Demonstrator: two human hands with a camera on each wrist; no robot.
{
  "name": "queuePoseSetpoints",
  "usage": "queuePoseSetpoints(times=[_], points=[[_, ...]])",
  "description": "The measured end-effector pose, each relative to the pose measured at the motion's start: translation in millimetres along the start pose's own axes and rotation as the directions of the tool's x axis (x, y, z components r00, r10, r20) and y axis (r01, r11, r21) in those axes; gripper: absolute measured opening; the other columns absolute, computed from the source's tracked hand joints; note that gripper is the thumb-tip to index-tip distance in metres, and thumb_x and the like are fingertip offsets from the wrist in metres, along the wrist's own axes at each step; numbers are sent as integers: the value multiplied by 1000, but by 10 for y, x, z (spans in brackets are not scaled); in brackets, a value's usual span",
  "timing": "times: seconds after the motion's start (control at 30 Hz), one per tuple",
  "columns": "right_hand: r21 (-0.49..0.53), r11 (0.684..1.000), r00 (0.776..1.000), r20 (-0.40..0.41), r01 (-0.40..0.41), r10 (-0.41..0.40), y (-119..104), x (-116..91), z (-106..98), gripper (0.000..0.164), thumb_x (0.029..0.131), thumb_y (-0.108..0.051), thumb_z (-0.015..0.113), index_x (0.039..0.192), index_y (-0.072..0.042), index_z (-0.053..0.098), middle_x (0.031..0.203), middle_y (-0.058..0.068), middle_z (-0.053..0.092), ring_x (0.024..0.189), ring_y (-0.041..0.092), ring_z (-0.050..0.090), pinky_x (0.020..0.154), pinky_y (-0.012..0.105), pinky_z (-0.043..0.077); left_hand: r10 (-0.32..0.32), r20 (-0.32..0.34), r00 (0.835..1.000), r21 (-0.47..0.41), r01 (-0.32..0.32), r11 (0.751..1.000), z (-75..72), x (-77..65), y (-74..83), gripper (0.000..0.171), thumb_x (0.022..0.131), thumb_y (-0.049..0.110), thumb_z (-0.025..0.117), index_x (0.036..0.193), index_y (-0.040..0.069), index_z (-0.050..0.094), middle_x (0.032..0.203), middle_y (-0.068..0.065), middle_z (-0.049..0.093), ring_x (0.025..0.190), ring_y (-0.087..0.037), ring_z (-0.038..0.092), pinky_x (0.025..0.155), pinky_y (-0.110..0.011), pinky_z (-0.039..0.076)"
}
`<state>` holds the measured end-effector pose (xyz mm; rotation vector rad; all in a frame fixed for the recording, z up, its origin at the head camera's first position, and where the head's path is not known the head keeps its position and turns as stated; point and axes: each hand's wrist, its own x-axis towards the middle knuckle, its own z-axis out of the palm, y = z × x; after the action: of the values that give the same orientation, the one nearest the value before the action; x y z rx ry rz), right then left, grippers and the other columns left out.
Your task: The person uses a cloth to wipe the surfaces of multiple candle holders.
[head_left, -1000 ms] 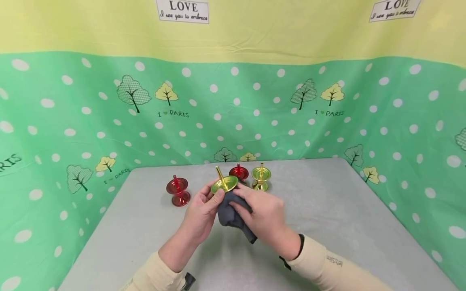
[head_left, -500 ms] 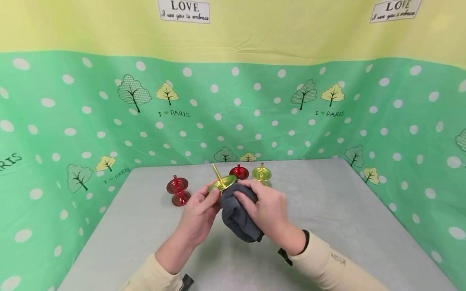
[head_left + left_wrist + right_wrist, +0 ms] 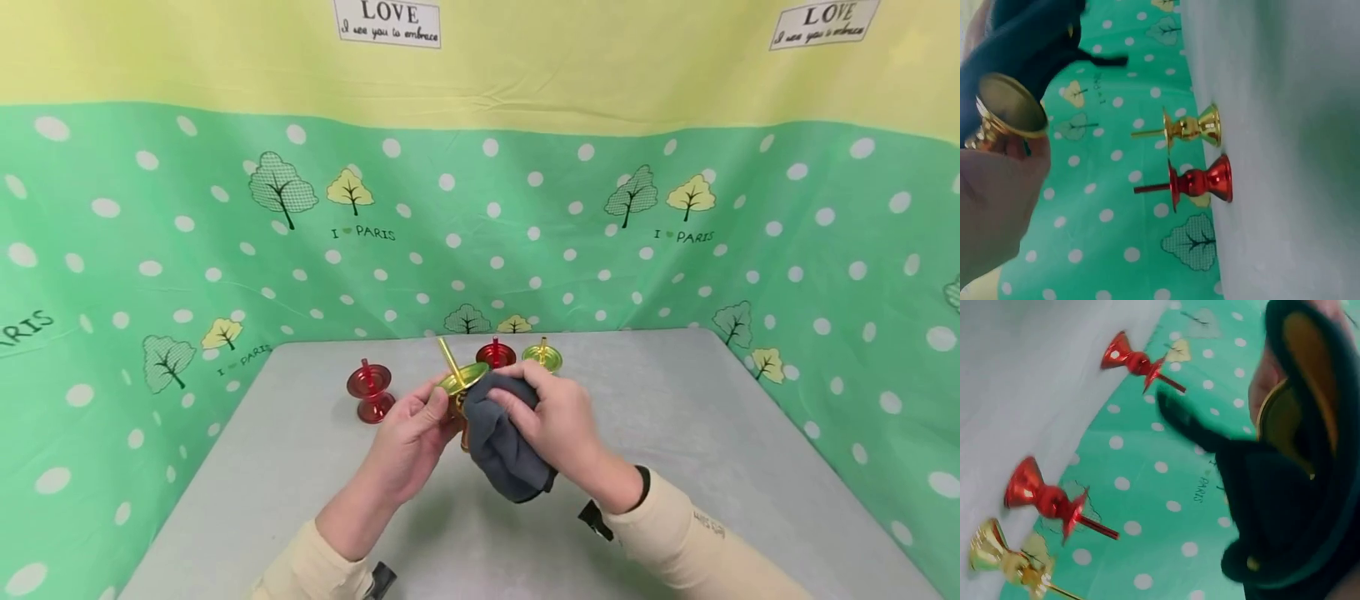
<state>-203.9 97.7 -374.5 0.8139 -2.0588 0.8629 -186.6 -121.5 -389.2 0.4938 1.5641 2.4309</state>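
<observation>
Over the middle of the table, my left hand [image 3: 408,437] grips a shiny gold candle holder [image 3: 467,377], thumb at its dish rim and the spike tilted up and left. Its hollow flared base [image 3: 1013,105] shows in the left wrist view. My right hand [image 3: 562,417] holds a dark grey cloth [image 3: 506,442] bunched against the holder's right side, below the dish. In the right wrist view the cloth [image 3: 1279,494] covers much of the holder. The right fingertips are partly hidden by the cloth.
A red candle holder [image 3: 370,392] stands on the grey table [image 3: 675,433] at left. Behind my right hand stand another red holder [image 3: 496,353] and a second gold one [image 3: 543,357]. Green dotted fabric [image 3: 480,233] hangs along the table's back and sides.
My right hand and the cloth have shifted right and slightly down, with more of the cloth bunched out. The gold holder has tilted a little further left, its stem now showing under the dish.
</observation>
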Motion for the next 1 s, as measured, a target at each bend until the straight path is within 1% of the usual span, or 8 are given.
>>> queuePoseSetpoints(times=[0.07, 0.27, 0.37, 0.43, 0.53, 0.7, 0.8, 1.0], points=[[-2, 1000, 999, 24, -24, 24, -2, 3, -10, 28, 88, -21, 89, 112, -13, 76, 95, 4, 82, 79, 17, 79, 69, 36, 64, 1, 44, 999, -6, -1, 1000, -41, -2, 6, 61, 114, 29, 51, 160, -7, 35, 131, 7, 74, 119, -7, 68, 108, -24, 54], [-135, 977, 985, -36, 163, -169, -101, -54, 27, 32, 87, -31, 90, 110, -11, 80, 104, 6, 84, 91, 19, 82, 75, 37, 66, -38, 45, 998, -7, 38, 999, -56, -8, 9, 66, 113, 26, 54, 165, -4, 27, 142, 4, 66, 127, -7, 66, 111, -25, 53], [19, 1000, 1000, 5, 15, -15, -57, -10, 19, 26, 89, -23, 89, 110, -12, 78, 100, 6, 83, 85, 18, 80, 72, 33, 65, -5, 65, 998, -16, 6, 1000, -72, -11, 14, 65, 114, 26, 53, 164, -7, 28, 137, 5, 70, 123, -7, 68, 110, -25, 54], [118, 987, 993, 58, -107, 100, -14, 13, 11, 24, 91, -18, 87, 111, -13, 76, 99, 5, 81, 84, 17, 79, 71, 31, 63, 16, 74, 997, -18, -15, 1000, -100, -12, 2, 63, 114, 25, 52, 162, -10, 30, 132, 6, 73, 118, -7, 69, 108, -25, 55], [138, 981, 988, 91, -136, 124, 11, -7, 32, 23, 92, -18, 86, 112, -13, 76, 100, 4, 80, 85, 15, 78, 72, 29, 63, 8, 1, 1000, -15, -8, 1000, -101, -18, -19, 60, 114, 25, 53, 160, -9, 34, 126, 5, 76, 112, -8, 71, 104, -24, 57], [-79, 992, 995, 12, 97, -96, 11, -101, 122, 33, 86, -26, 92, 112, -11, 78, 105, 5, 83, 92, 19, 81, 77, 36, 66, -15, -211, 977, 39, 24, 999, 19, -10, -30, 54, 112, 24, 57, 154, -4, 42, 138, -10, 72, 121, -9, 72, 106, -24, 56], [-160, 973, 984, -40, 163, -172, -13, -131, 155, 36, 88, -33, 89, 114, -11, 78, 113, 7, 83, 95, 22, 82, 78, 39, 66, -11, -244, 970, 82, 32, 996, 119, -1, -11, 56, 111, 26, 60, 157, 1, 42, 151, -20, 62, 127, -10, 69, 108, -23, 55], [-65, 988, 987, -70, 139, -143, -106, -201, 238, 57, 96, -53, 77, 130, -8, 69, 137, 15, 74, 110, 35, 76, 87, 49, 64, 40, -281, 959, 53, -26, 998, 235, 16, 6, 57, 109, 30, 62, 160, 10, 47, 141, -11, 57, 123, -15, 66, 100, -25, 60]])
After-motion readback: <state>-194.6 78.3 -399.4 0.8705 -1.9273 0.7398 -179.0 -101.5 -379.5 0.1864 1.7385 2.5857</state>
